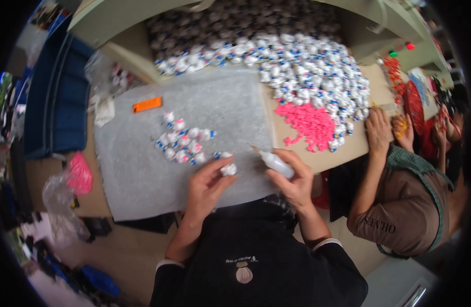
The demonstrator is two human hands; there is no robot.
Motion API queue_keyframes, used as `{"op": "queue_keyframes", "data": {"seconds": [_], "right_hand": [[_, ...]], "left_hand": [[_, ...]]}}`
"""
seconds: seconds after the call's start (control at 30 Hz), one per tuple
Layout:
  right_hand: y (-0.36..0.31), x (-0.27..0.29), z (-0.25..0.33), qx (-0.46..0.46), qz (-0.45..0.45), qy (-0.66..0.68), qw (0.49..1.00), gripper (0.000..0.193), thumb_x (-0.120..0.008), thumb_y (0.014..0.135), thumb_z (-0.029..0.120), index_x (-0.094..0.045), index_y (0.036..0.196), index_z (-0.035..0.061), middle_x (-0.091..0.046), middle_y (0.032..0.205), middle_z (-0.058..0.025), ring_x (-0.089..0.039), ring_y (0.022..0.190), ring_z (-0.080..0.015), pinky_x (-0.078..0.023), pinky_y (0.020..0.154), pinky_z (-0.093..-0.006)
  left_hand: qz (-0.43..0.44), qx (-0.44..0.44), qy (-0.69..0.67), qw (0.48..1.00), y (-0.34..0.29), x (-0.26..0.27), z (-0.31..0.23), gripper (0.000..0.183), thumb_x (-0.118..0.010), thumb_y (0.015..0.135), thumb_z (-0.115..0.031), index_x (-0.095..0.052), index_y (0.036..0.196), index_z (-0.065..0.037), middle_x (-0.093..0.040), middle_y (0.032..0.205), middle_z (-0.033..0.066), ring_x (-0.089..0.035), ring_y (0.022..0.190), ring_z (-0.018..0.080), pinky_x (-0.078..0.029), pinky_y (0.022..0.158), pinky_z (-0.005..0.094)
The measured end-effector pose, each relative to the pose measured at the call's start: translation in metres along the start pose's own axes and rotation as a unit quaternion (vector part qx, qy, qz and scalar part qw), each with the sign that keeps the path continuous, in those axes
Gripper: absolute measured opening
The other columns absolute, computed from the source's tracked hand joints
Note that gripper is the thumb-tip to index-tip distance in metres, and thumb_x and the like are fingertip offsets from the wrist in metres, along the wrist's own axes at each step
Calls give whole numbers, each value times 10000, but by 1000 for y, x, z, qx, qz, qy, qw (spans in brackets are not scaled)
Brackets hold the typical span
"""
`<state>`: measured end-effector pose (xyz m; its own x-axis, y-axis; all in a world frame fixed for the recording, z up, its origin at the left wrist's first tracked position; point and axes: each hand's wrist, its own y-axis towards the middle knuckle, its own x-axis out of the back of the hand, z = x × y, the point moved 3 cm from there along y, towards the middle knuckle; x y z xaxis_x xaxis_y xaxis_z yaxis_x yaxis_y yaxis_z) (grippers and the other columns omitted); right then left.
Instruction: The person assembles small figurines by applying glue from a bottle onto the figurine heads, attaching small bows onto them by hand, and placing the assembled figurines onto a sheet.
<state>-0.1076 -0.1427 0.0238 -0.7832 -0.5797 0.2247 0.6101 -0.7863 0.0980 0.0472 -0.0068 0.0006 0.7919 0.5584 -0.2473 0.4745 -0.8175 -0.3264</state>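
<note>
My left hand (205, 188) pinches a small white rounded piece (228, 169) between thumb and fingertips, low over the sheet. In my right hand (297, 185) is a white squeeze bottle (277, 164) with a thin needle tip, which points up and left, apart from the piece. Just beyond the left fingers lies a cluster of similar white pieces (183, 141) with blue and pink parts. All this is above a greyish translucent sheet (138, 179) spread over the table.
A large heap of white-and-blue pieces (307, 66) fills the back, beside a pile of small pink parts (309, 124). An orange box-like object (147, 105) lies on the sheet. Blue bins (59, 97) stand left. At right, a co-worker's arm (376, 153) rests by the table.
</note>
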Motion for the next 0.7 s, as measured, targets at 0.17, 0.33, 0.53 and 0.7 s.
{"op": "queue_keyframes", "data": {"seconds": [0.17, 0.33, 0.53, 0.7], "right_hand": [[23, -27, -14, 118, 42, -70, 990, 343, -664, 722, 24, -626, 1063, 33, -630, 1044, -105, -577, 987, -276, -445, 867, -368], [26, -39, -25, 74, 45, -33, 996, 379, -716, 730, 79, -603, 1090, 37, -614, 1068, -115, -559, 1035, -285, -441, 874, -383], [14, -15, -14, 106, 6, -66, 992, 422, -733, 742, 106, -580, 1130, 38, -607, 1077, -127, -587, 977, -283, -467, 842, -351], [7, 41, -14, 30, -119, -202, 972, 194, -677, 747, 45, -650, 938, 22, -637, 860, -134, -609, 795, -307, -487, 713, -376]], "left_hand": [[-31, 31, -11, 999, -12, 3, 13, 333, -626, 810, 64, -565, 1137, 60, -626, 904, 94, -610, 812, 125, -510, 749, 247], [-18, 38, -33, 999, -16, 0, 16, 370, -624, 816, 46, -530, 1172, 73, -642, 886, 125, -644, 822, 175, -520, 755, 266], [7, 42, -19, 999, -11, 1, 17, 360, -612, 818, 57, -542, 1171, 60, -631, 921, 110, -643, 822, 171, -524, 751, 269], [29, 53, -11, 998, -11, -8, 17, 355, -606, 821, 62, -555, 1171, 44, -611, 938, 77, -640, 832, 170, -522, 761, 270]]}}
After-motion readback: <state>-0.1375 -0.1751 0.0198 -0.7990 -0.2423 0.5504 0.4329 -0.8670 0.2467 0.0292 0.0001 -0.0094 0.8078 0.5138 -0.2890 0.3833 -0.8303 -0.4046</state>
